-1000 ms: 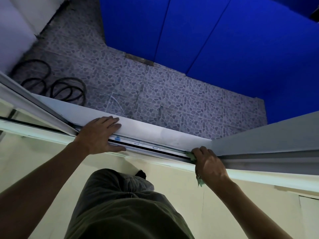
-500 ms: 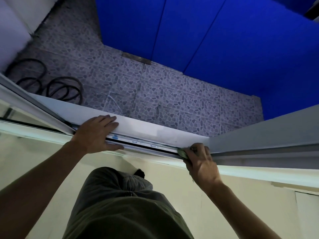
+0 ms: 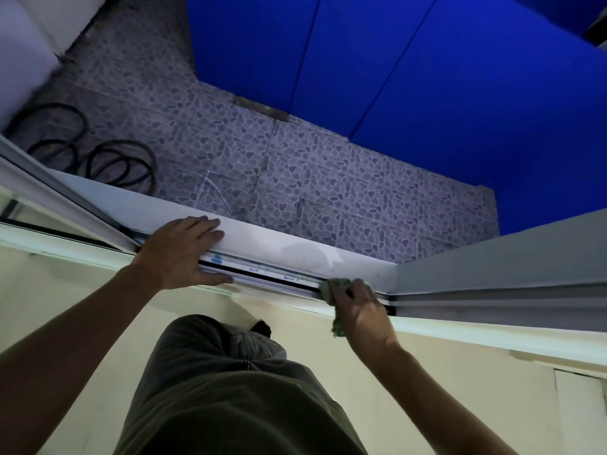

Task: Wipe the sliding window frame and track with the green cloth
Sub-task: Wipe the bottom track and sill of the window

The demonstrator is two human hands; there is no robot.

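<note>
I look down over a window sill. The sliding window track [image 3: 279, 274] runs from left to right, with dark grooves and pale rails. My right hand [image 3: 363, 310] grips the green cloth [image 3: 331, 289] and presses it into the track near the sash frame [image 3: 492, 290] on the right. One end of the cloth hangs below my palm. My left hand [image 3: 184, 251] lies flat on the track and the white outer ledge [image 3: 295, 244], fingers spread, holding nothing.
Below outside lies a pebble-patterned tiled floor [image 3: 328, 178] with coiled black hose [image 3: 108, 162] at the left and blue panels [image 3: 427, 77] at the back. A second sash [image 3: 49, 198] stands at the left. My own dark-trousered legs [image 3: 230, 389] stand against the cream wall under the sill.
My right hand has slid the cloth leftwards along the track, away from the right sash. The left hand has stayed put on the ledge.
</note>
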